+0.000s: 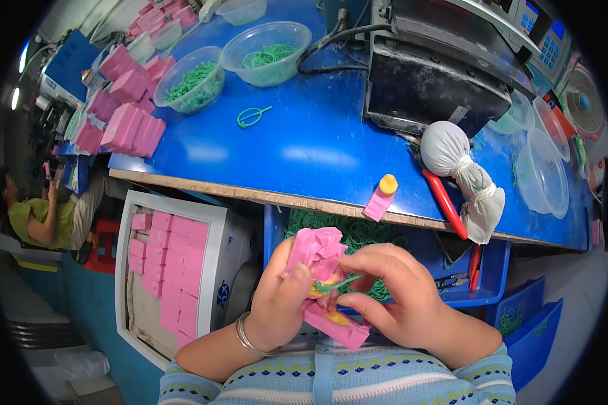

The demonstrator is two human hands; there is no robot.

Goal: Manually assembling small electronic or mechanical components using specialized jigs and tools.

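My left hand (277,307) is wrapped round a pink rubber mould (317,250), low in front of my body. The mould is parted, and its lower half (341,331) hangs below my fingers with a yellow patch on it. Between the halves a thin green wax piece (348,281) sticks out toward the right. My right hand (405,290) is curled at the opening, index finger and thumb closing in on that green piece; their exact contact is partly hidden. A small pink piece with a yellow round top (383,196) stands on the table edge ahead.
Below the blue table (297,145) an open blue drawer (496,270) holds many green pieces. Pink moulds fill a white-framed box (123,270) on the left. Red-handled pliers (446,202) and a tied white cloth bag (446,148) lie right. Clear bowls (267,77) stand behind.
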